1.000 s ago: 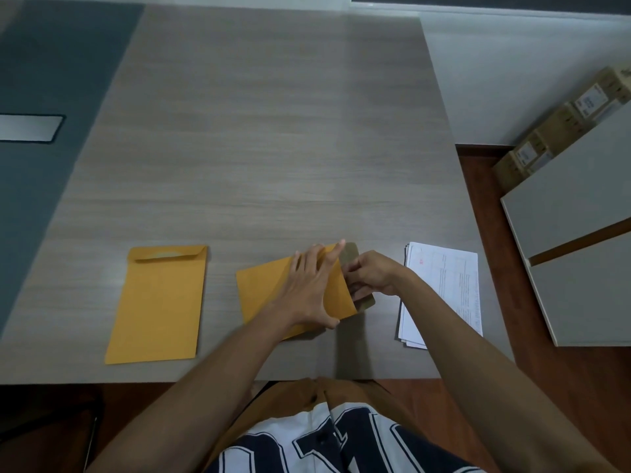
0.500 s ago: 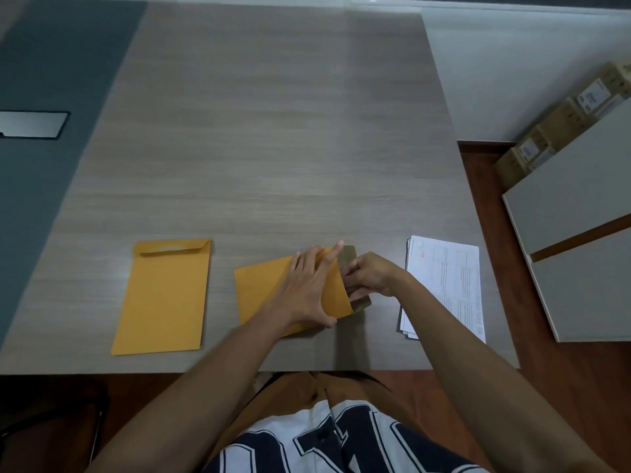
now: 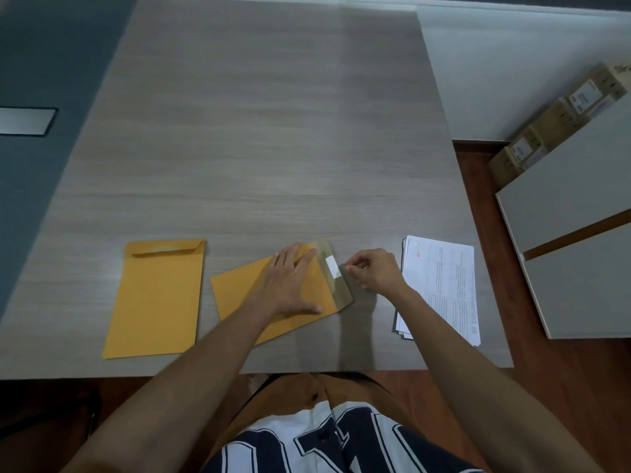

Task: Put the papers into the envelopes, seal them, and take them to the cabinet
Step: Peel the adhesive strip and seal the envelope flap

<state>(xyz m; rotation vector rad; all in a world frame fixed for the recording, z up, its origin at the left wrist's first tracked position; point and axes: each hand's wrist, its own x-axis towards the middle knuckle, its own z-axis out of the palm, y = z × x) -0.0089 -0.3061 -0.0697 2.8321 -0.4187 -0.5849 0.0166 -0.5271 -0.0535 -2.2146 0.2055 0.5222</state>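
**Fig. Sealing stage: envelope flap open on the table**

One envelope (image 3: 235,298) lies tilted near the front edge of the table (image 3: 273,131), its mouth toward the right. The left hand (image 3: 290,285) rests flat on it with fingers spread and straight, pressing it down rather than gripping it. The flap (image 3: 338,278) is folded open and lies on the tabletop. It looks darker than the body and carries a short white strip (image 3: 332,268).

The right hand (image 3: 374,269) sits just beside the flap, apart from the envelope. Its fingers are curled and its fingertips are drawn together; they may be pinching something thin, but the view does not settle whether anything is held.

A second envelope (image 3: 155,298) lies flat to the left, well apart, with its flap at the far end. The papers (image 3: 444,281) form a stack at the right edge of the table, just beyond the right hand.

The grey cabinet (image 3: 563,206) stands on the floor to the right, with cardboard boxes (image 3: 546,128) behind it.
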